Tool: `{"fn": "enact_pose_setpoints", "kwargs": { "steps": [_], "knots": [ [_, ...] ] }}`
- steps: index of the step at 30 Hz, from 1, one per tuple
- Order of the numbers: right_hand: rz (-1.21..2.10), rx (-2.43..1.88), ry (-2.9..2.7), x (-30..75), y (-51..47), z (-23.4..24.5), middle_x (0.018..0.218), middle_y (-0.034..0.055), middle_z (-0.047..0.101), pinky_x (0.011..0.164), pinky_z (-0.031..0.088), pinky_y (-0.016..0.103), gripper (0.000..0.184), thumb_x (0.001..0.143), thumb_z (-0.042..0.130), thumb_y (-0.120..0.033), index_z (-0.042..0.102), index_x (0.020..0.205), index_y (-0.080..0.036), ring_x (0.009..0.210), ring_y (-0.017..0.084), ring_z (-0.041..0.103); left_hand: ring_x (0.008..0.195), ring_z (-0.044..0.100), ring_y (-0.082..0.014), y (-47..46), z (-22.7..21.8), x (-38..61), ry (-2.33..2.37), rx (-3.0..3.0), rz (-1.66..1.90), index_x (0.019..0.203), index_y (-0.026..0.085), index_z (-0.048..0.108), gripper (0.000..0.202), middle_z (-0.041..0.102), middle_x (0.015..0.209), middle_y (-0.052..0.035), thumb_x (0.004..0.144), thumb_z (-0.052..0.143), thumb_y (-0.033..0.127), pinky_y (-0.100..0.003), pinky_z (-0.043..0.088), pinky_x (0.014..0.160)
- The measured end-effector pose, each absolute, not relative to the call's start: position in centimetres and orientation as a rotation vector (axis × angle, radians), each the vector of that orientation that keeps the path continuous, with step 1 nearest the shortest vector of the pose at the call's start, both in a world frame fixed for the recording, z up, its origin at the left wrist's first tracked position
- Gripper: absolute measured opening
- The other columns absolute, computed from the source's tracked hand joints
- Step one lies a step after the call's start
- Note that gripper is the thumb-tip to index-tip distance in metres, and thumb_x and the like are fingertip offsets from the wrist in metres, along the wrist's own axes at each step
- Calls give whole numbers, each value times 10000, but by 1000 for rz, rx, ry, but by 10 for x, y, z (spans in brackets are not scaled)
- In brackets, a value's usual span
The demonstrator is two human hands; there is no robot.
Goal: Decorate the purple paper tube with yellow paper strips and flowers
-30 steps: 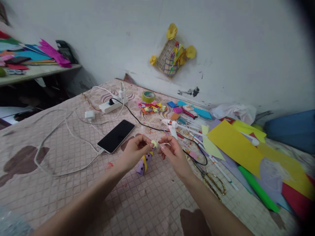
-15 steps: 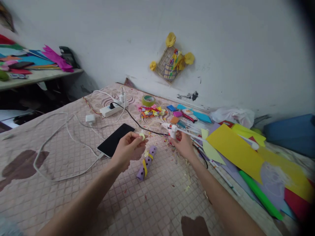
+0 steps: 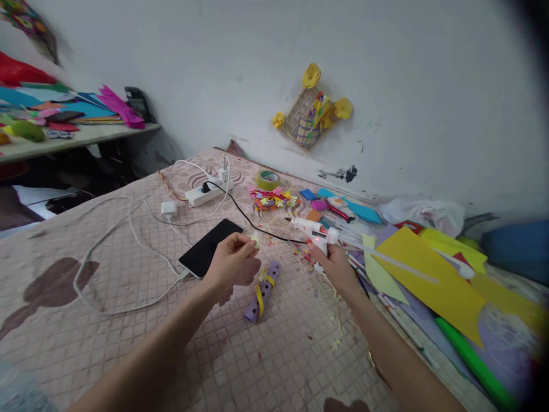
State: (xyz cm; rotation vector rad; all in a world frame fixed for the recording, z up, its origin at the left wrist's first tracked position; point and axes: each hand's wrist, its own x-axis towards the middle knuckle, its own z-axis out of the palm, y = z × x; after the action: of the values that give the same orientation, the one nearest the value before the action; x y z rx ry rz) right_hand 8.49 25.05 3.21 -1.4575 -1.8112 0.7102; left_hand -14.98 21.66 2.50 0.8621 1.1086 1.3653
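The left hand [image 3: 229, 264] pinches a small yellow paper scrap [image 3: 256, 240] between thumb and forefinger, its other fingers loosely curled. The scrap appears light and soft, likely to crease under pressure, so its edge seems the best place to hold. The right hand [image 3: 335, 268] is closed around the grip of a white glue gun [image 3: 318, 232], its red lamp lit and a black cord [image 3: 253, 220] running across the bedspread [image 3: 128, 355]. The gun looks stiff and fairly light; the grip is the safe hold — the nozzle end is best avoided. A purple paper tube [image 3: 261, 299] with a yellow band lies on the bedspread between the hands, touching neither; it looks light and apt to roll. Container check: a small striped cup [image 3: 307, 133] in a lattice frame on the wall holds coloured sticks and paper. A phone [image 3: 210, 248] lies just beside the left hand.
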Motion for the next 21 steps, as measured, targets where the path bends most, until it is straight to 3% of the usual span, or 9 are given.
{"fn": "enact_pose_setpoints", "kwargs": {
  "steps": [3,9,21],
  "knots": [
    [823,-1363,-1889,80,229,44,504,7,529,497,373,255,334,811,479,-426,587,633,-164,500,146,478,730,625,-142,217,24,-150,1093,822,1336,755,155,517,228,622,692,-18,692,668,313,-257,460,691],
    [872,-1179,-1974,71,213,48,625,0,568,531,376,259,202,807,514,-374,604,743,-205,579,160,490,741,615,-125,218,19,-151,988,742,1311,750,152,543,201,644,766,-41,685,678,288,-242,467,701],
    [895,-1213,-1965,68,214,41,540,-10,478,477,323,253,264,807,516,-392,517,616,-210,519,147,425,724,604,-101,216,22,-151,903,710,1289,749,142,552,197,636,765,-29,676,692,259,-214,458,684]
  ]
}}
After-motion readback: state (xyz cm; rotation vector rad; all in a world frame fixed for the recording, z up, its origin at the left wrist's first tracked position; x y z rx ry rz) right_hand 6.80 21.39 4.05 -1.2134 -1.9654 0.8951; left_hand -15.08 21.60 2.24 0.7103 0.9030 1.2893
